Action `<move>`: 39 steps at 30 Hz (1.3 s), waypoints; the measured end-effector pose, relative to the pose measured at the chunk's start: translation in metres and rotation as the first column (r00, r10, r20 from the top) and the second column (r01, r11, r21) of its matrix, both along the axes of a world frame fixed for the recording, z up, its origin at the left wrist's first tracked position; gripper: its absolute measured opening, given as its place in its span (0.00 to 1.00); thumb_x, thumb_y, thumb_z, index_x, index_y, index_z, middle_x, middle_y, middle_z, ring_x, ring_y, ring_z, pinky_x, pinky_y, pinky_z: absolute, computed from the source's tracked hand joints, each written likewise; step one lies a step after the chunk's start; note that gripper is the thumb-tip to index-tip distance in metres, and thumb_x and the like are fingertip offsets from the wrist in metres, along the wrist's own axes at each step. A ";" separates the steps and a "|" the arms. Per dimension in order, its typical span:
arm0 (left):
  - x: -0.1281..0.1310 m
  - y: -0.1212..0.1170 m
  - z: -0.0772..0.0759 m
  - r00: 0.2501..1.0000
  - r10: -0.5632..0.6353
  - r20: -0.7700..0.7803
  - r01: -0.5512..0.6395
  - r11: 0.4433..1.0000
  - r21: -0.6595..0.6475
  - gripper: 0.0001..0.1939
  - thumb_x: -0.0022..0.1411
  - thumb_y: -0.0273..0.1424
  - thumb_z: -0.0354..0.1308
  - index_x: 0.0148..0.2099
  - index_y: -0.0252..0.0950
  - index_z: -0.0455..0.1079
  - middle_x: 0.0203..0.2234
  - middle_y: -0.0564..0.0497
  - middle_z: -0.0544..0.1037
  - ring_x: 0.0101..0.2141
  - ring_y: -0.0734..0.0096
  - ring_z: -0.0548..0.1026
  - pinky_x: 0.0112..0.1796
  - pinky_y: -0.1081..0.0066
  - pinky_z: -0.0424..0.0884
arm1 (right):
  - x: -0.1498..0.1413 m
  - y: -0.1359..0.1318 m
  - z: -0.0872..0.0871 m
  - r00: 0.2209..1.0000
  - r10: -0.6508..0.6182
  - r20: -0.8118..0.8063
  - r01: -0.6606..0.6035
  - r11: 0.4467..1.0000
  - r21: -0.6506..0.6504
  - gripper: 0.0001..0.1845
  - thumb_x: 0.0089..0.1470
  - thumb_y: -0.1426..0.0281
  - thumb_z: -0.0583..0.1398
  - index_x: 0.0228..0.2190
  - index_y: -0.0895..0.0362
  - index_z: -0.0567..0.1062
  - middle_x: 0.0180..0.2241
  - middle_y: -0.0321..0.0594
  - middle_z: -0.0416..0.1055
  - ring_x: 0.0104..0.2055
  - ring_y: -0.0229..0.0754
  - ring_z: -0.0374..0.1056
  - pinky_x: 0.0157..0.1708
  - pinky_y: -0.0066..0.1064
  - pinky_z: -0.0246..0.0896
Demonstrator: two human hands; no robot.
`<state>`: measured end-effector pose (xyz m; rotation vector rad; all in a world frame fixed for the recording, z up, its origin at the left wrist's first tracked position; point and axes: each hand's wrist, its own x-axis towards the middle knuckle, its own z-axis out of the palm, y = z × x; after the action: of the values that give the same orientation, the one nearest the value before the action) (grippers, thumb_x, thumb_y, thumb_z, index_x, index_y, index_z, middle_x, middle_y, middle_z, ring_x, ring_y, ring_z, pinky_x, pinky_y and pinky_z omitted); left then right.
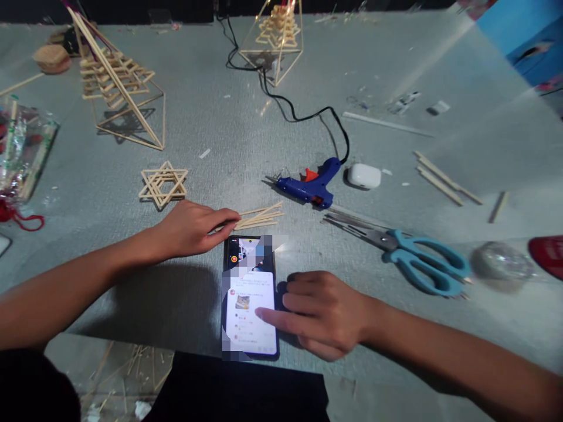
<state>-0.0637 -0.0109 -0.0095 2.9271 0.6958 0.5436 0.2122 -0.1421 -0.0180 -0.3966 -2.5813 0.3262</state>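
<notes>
A smartphone (250, 316) with its screen lit lies flat on the table edge in front of me. The index finger of my right hand (328, 313) is stretched out over its screen, while the other fingers are loosely curled around nothing. Just beyond the phone, my left hand (204, 228) pinches the near ends of several thin wooden sticks (264, 218). A six-pointed star (163, 184) made of such sticks rests left of that hand. Part of the phone picture is blurred into blocks.
A blue glue gun (305, 186) points left, its black cord running back. Large scissors (404, 258) with teal handles and a white earbud case (364, 175) lie right. Stick-built frames (123, 88) stand at the back. Plastic-wrapped packs (26, 152) sit far left; loose sticks (446, 179) lie right.
</notes>
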 end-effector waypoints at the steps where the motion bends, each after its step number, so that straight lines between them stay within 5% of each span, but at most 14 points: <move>1: 0.000 0.000 0.000 1.000 -0.002 0.001 0.002 1.000 0.003 0.12 0.72 0.36 0.56 0.52 0.38 0.76 0.28 0.54 0.84 0.26 0.76 0.81 0.26 0.75 0.66 | 0.000 0.000 0.000 1.000 0.000 -0.002 0.000 1.000 0.000 0.22 0.64 0.70 0.48 0.54 0.63 0.71 0.24 0.32 0.63 0.23 0.40 0.58 0.23 0.35 0.54; 26: 0.000 0.001 0.000 1.000 0.013 -0.014 -0.014 0.999 -0.032 0.16 0.73 0.41 0.56 0.52 0.38 0.77 0.28 0.53 0.85 0.24 0.76 0.79 0.27 0.75 0.65 | -0.001 -0.001 -0.001 1.000 -0.003 -0.028 0.003 1.000 -0.009 0.23 0.67 0.70 0.44 0.53 0.64 0.71 0.23 0.33 0.63 0.23 0.41 0.57 0.23 0.36 0.53; 35: -0.001 0.001 -0.003 0.999 -0.018 0.029 0.017 1.000 0.025 0.14 0.72 0.36 0.57 0.54 0.37 0.78 0.35 0.51 0.87 0.28 0.75 0.82 0.28 0.75 0.65 | -0.001 0.000 0.001 1.000 0.012 0.012 -0.012 1.000 -0.011 0.22 0.66 0.70 0.45 0.54 0.62 0.71 0.24 0.32 0.64 0.23 0.40 0.58 0.24 0.35 0.55; 39: -0.002 0.002 -0.005 0.997 -0.041 0.060 0.035 0.995 0.091 0.13 0.71 0.34 0.58 0.53 0.36 0.78 0.32 0.52 0.86 0.26 0.75 0.81 0.26 0.74 0.65 | -0.001 0.000 0.001 0.997 -0.073 0.030 0.072 0.997 0.014 0.23 0.67 0.70 0.45 0.56 0.65 0.69 0.24 0.32 0.65 0.23 0.41 0.60 0.23 0.35 0.57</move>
<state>-0.0655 -0.0092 -0.0141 2.9842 0.6228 0.6756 0.2111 -0.1424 -0.0168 -0.4927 -2.5897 0.2798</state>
